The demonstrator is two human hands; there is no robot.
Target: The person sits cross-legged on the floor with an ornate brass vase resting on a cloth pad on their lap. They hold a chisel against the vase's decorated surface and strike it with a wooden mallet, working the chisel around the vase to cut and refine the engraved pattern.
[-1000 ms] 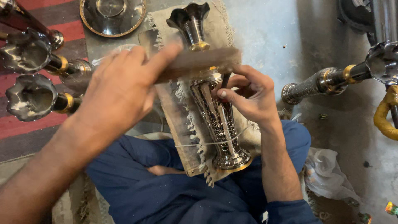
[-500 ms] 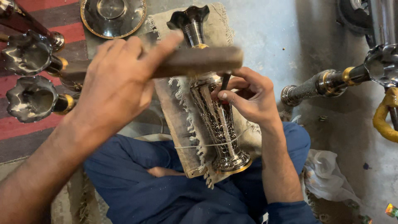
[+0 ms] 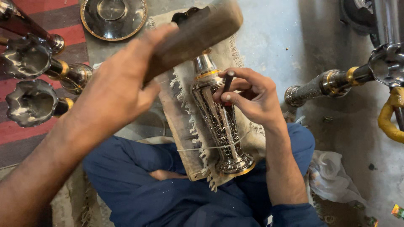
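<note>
Beside spare vases (image 3: 29, 80), hands grip mallet (image 3: 198, 33) and punch (image 3: 227, 84) over engraved vase (image 3: 216, 122).

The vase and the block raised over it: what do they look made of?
Vase: apparently polished silvery metal with engraved pattern and gold-coloured bands; it gives bright reflections. Block in the left hand: probably wood, dull brown, matte; blurred, so uncertain.
</note>
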